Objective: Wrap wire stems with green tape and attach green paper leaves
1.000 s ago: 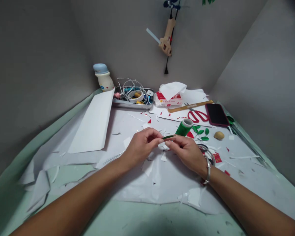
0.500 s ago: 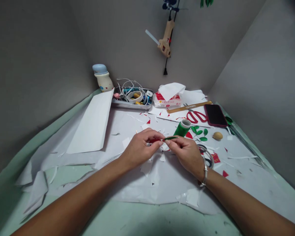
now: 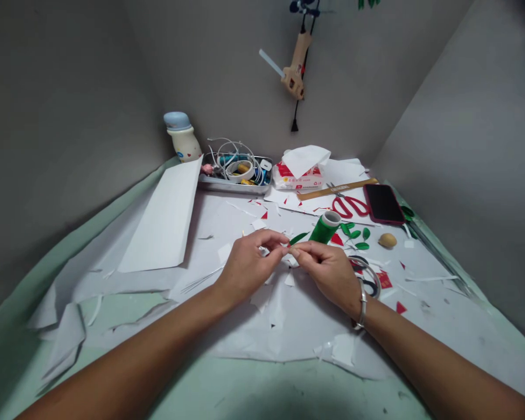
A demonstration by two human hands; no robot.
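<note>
A narrow green leaf (image 3: 298, 238) sticks up to the right from between the fingertips of my two hands. My left hand (image 3: 251, 262) is closed in a pinch at its base. Thumb and forefinger of my right hand (image 3: 326, 271) are pressed together right beside it; whatever they grip is too small to make out. Just behind the right fingers a spool of green thread (image 3: 324, 228) stands tilted. Several small green leaves (image 3: 354, 234) lie to its right, near a yellowish-brown oval piece (image 3: 387, 240). Dark-handled scissors (image 3: 370, 286) and a clear ring (image 3: 378, 280) lie partly hidden behind my right wrist.
Paper scraps litter the white sheet (image 3: 227, 335). Behind are a metal tray (image 3: 236, 188) of threads and tape, a tissue pack (image 3: 297, 178), red scissors (image 3: 349, 207), a ruler (image 3: 336, 189) and a phone (image 3: 384, 204). A folded white card (image 3: 164, 219) lies left; a glue gun (image 3: 295, 70) hangs above.
The green leaf has turned from lying along my right fingers to pointing up and away behind the fingertips. A red bit seen by my left fingers is now mostly hidden. Both hands stay close together.
</note>
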